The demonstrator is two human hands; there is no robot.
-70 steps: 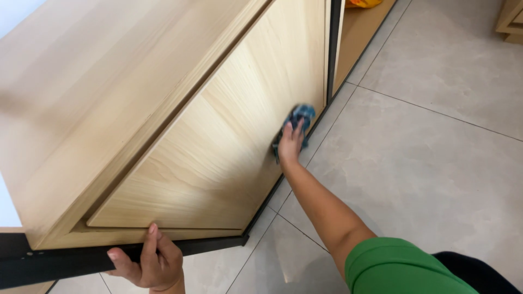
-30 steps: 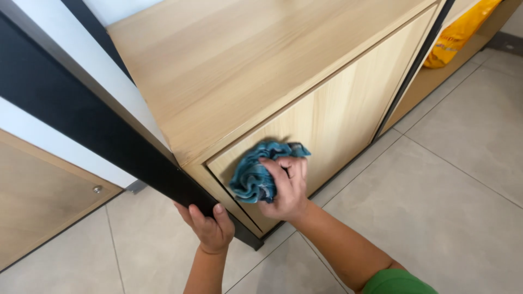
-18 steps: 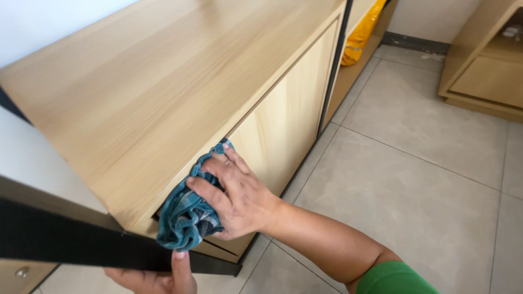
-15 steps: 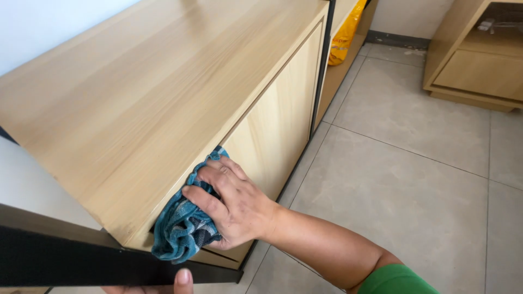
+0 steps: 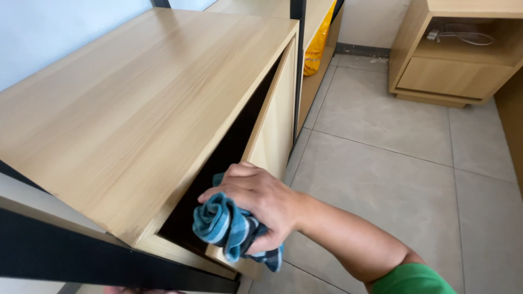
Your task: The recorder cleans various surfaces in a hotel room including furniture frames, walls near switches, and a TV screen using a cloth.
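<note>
My right hand (image 5: 259, 201) is closed around a bunched blue striped cloth (image 5: 229, 228). It rests against the near lower corner of a light wood cabinet door (image 5: 275, 130). The door stands ajar, with a dark gap (image 5: 229, 155) between it and the cabinet top (image 5: 136, 103). Only a thin sliver of my left hand (image 5: 144, 291) shows, at the bottom edge of the view below the black frame bar (image 5: 81, 261). Its grip is hidden.
A black upright post (image 5: 298, 60) stands just beyond the door. A yellow bag (image 5: 316, 46) lies on a low shelf behind it. At the upper right stands a low wooden unit (image 5: 452, 76) with a white cable (image 5: 463, 37) in its niche. Grey tile floor (image 5: 392, 163) lies to the right.
The cabinet door, flush with the front before, now stands ajar with a dark gap showing. My right hand still holds the cloth at the door's near edge. The view has tilted up.
</note>
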